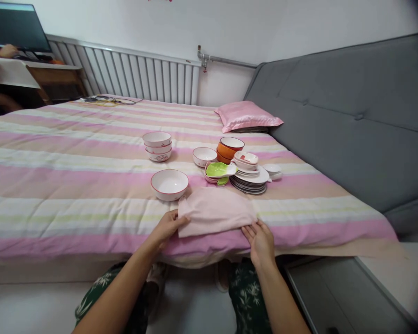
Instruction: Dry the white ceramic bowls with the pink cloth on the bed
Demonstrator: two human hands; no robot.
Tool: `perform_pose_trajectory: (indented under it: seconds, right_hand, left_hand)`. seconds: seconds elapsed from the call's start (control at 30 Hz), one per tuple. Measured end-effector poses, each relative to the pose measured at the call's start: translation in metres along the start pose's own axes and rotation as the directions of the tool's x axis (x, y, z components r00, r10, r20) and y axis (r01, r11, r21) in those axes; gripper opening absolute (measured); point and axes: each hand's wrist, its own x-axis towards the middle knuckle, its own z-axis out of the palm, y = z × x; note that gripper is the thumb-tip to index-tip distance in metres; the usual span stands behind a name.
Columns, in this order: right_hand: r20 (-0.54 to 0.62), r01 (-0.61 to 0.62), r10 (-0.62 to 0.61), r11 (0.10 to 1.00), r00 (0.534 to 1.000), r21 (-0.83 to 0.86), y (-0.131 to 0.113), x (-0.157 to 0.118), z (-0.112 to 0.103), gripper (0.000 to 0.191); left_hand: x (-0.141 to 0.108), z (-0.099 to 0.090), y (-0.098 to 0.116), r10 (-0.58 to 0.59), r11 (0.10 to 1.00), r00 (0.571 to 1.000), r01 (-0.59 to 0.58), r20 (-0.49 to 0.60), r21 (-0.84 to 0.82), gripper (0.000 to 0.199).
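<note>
A pale pink cloth (216, 211) lies spread near the front edge of the bed. My left hand (169, 225) pinches its left edge between thumb and fingers. At the opposite end, my right hand (259, 236) grips the lower right corner. Just beyond the cloth, to the left, sits a white bowl with a red rim (169, 184). Behind it stands a stack of white bowls (157, 147). Past the cloth on the right are green leaf-shaped dishes (218, 170) and a stack of plates (249, 185) with small dishes (246, 160) on top.
Orange bowls (226, 150) and another white bowl (205, 156) stand farther back. A pink pillow (247, 116) lies near the grey headboard (348, 111). Cables (111, 99) rest on the far left of the striped bed. Another person's hand (7, 51) is at a desk with a monitor (17, 28).
</note>
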Motion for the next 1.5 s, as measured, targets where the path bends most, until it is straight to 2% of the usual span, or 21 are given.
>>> perform_pose_trajectory:
  seconds: [0.13, 0.2, 0.3, 0.4, 0.47, 0.53, 0.63, 0.73, 0.8, 0.87, 0.93, 1.0, 1.13, 1.23, 1.33, 1.5]
  right_hand:
    - [-0.022, -0.021, 0.020, 0.999, 1.000, -0.041, -0.013, -0.009, -0.002, 0.035]
    - [-0.011, -0.017, 0.016, 0.998, 1.000, -0.068, -0.018, -0.011, -0.006, 0.041]
    - [0.018, -0.013, 0.015, 0.995, 1.000, -0.100, -0.023, -0.014, -0.016, 0.056]
    - [0.195, 0.081, -0.035, 0.969, 0.980, -0.232, -0.026, -0.013, -0.025, 0.070]
    - [0.362, 0.249, -0.101, 0.886, 0.927, -0.391, -0.025, -0.008, -0.029, 0.062]
    - [0.432, 0.373, -0.146, 0.777, 0.890, -0.507, -0.025, -0.002, -0.031, 0.049]
    - [0.428, 0.424, -0.190, 0.711, 0.884, -0.561, -0.025, 0.004, -0.029, 0.044]
    - [0.416, 0.491, -0.279, 0.638, 0.865, -0.593, -0.029, 0.003, -0.026, 0.044]
    - [0.415, 0.537, -0.343, 0.585, 0.843, -0.608, -0.033, -0.001, -0.025, 0.041]
    - [0.420, 0.574, -0.392, 0.536, 0.819, -0.619, -0.039, -0.006, -0.026, 0.037]
    - [0.425, 0.599, -0.427, 0.497, 0.798, -0.627, -0.043, -0.010, -0.027, 0.034]
    - [0.443, 0.634, -0.466, 0.436, 0.766, -0.639, -0.047, -0.014, -0.030, 0.031]
    - [0.505, 0.699, -0.521, 0.289, 0.688, -0.654, -0.054, -0.022, -0.041, 0.025]
    - [0.547, 0.729, -0.515, 0.262, 0.660, -0.632, -0.058, -0.029, -0.052, 0.022]
    - [0.591, 0.781, -0.544, 0.220, 0.596, -0.585, -0.063, -0.035, -0.059, 0.019]
    - [0.626, 0.807, -0.566, 0.128, 0.537, -0.576, -0.070, -0.035, -0.052, 0.016]
  left_hand:
    - [-0.009, 0.002, -0.015, 0.085, 0.996, 0.987, -0.081, -0.133, 0.036, 0.045]
    - [-0.015, 0.004, -0.020, 0.092, 0.995, 0.979, -0.083, -0.183, 0.053, 0.046]
    - [-0.027, 0.005, -0.023, 0.115, 0.993, 0.973, -0.109, -0.202, 0.040, 0.059]
    - [-0.040, 0.004, -0.025, 0.215, 0.977, 0.968, -0.213, -0.132, 0.027, 0.085]
    - [-0.045, 0.002, -0.029, 0.290, 0.957, 0.957, -0.288, -0.031, 0.043, 0.090]
    - [-0.046, 0.001, -0.033, 0.350, 0.925, 0.935, -0.355, 0.059, 0.137, 0.074]
    - [-0.045, 0.001, -0.038, 0.422, 0.810, 0.901, -0.425, 0.102, 0.404, 0.047]
    - [-0.046, 0.004, -0.039, 0.507, 0.654, 0.858, -0.445, 0.082, 0.612, 0.055]
    - [-0.049, 0.006, -0.039, 0.578, 0.561, 0.814, -0.447, 0.057, 0.696, 0.060]
    - [-0.052, 0.008, -0.037, 0.634, 0.509, 0.773, -0.441, 0.025, 0.739, 0.058]
    - [-0.056, 0.010, -0.036, 0.663, 0.501, 0.749, -0.434, -0.009, 0.749, 0.051]
    - [-0.061, 0.013, -0.035, 0.667, 0.516, 0.744, -0.419, -0.043, 0.747, 0.042]
    - [-0.076, 0.017, -0.033, 0.637, 0.536, 0.769, -0.397, -0.049, 0.745, 0.029]
    - [-0.089, 0.017, -0.032, 0.614, 0.542, 0.789, -0.397, -0.026, 0.740, 0.026]
    - [-0.098, 0.015, -0.030, 0.608, 0.550, 0.794, -0.398, -0.025, 0.734, 0.023]
    - [-0.094, 0.014, -0.017, 0.659, 0.517, 0.748, -0.379, -0.075, 0.768, 0.018]
